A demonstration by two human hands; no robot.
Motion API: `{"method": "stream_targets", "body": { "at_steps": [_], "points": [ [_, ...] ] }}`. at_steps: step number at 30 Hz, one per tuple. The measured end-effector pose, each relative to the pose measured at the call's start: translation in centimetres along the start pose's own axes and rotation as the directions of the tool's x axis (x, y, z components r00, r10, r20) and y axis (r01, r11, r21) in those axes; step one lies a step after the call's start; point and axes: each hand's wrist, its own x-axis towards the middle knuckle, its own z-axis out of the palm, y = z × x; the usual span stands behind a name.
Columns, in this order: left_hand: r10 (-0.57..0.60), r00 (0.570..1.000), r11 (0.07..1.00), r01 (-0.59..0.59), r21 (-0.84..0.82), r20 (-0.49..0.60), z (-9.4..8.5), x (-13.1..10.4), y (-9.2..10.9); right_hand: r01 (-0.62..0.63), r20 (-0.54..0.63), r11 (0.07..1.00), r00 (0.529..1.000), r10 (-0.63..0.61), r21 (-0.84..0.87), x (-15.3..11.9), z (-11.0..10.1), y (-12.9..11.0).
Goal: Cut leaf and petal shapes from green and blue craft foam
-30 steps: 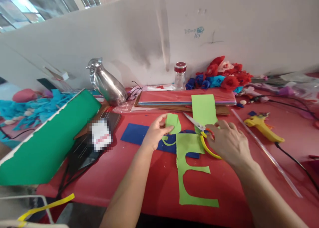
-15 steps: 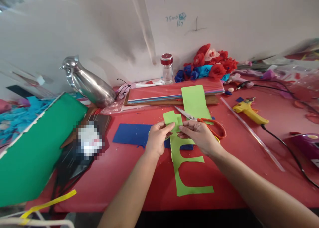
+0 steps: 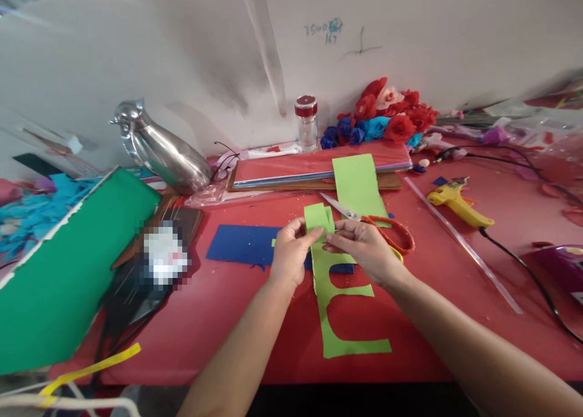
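Note:
Between my hands is a strip of light green paper (image 3: 321, 317) with curved cut-outs along its right side; its top end is curled over. My left hand (image 3: 291, 247) pinches the curled end with thumb and fingers. From the other side, my right hand (image 3: 359, 247) grips the same end, thumb against fingers. The strip's lower part hangs toward the table's front. Under the hands lies a dark blue sheet (image 3: 243, 245), partly covered. Scissors with orange handles (image 3: 394, 232) rest just beyond my right hand, over the edge of another green sheet (image 3: 357, 183).
A yellow glue gun (image 3: 460, 204) with a black cord and a clear stick (image 3: 464, 247) lie to the right. At the back are a metal jug (image 3: 168, 153), a red-lidded jar (image 3: 306, 125) and paper flowers (image 3: 387, 113). A green board (image 3: 77, 271) leans at left.
The top end of the green strip has curled over further between my fingers. Both hands stay in nearly the same place.

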Motion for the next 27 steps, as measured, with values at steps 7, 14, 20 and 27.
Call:
{"method": "stream_targets", "body": {
  "at_steps": [7,14,20,27],
  "points": [
    [-0.033,0.997,0.998,0.03,-0.049,-0.069,0.1,0.0,-0.1,0.068,0.024,0.99,0.998,-0.066,-0.127,0.4,-0.1,0.5],
    [-0.056,0.998,0.997,0.055,-0.049,-0.017,-1.0,1.0,0.3,-0.004,-0.056,0.181,0.957,-0.285,-0.984,1.0,-6.9,-2.5],
    [-0.15,0.987,0.983,0.144,-0.115,-0.051,-2.4,2.2,1.0,-0.005,-0.009,0.048,0.996,-0.087,-0.999,1.2,-8.8,-3.0],
    [-0.144,0.986,0.984,0.133,-0.121,-0.088,-3.1,2.7,1.4,-0.101,-0.146,0.264,0.977,-0.158,-0.959,0.7,-7.9,-3.9]
  ]
}}
